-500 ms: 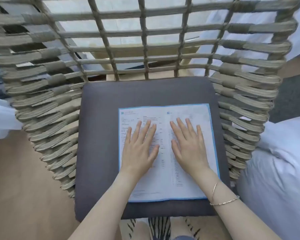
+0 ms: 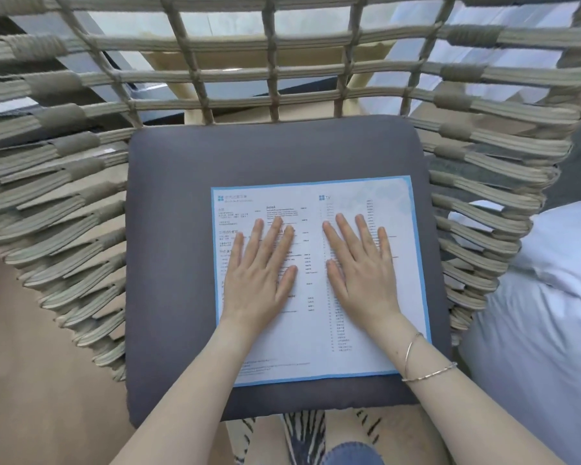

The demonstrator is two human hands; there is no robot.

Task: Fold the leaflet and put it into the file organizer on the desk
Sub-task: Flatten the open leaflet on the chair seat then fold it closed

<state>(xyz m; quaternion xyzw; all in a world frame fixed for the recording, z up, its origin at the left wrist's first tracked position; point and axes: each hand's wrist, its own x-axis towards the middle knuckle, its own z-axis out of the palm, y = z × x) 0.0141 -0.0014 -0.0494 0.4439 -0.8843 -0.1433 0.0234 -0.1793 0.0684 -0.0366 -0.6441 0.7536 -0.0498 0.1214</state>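
Note:
A white leaflet [image 2: 316, 330] with a light blue border and printed text lies flat and unfolded on the grey seat cushion [image 2: 182, 263] of a woven chair. My left hand [image 2: 260, 273] rests palm down on its left half, fingers spread. My right hand [image 2: 363, 273] lies palm down on its right half, fingers spread, with thin bracelets on the wrist. Neither hand grips the paper. No file organizer or desk shows in this view.
The woven rope chair back [image 2: 272, 62] and sides [image 2: 64, 213] wrap around the cushion. White bedding [image 2: 544, 313] lies at the right. Wooden floor [image 2: 31, 380] is at the left. A striped rug [image 2: 302, 431] and my knee show at the bottom.
Both hands stay flat on the leaflet in nearly the same spots; the view has shifted slightly.

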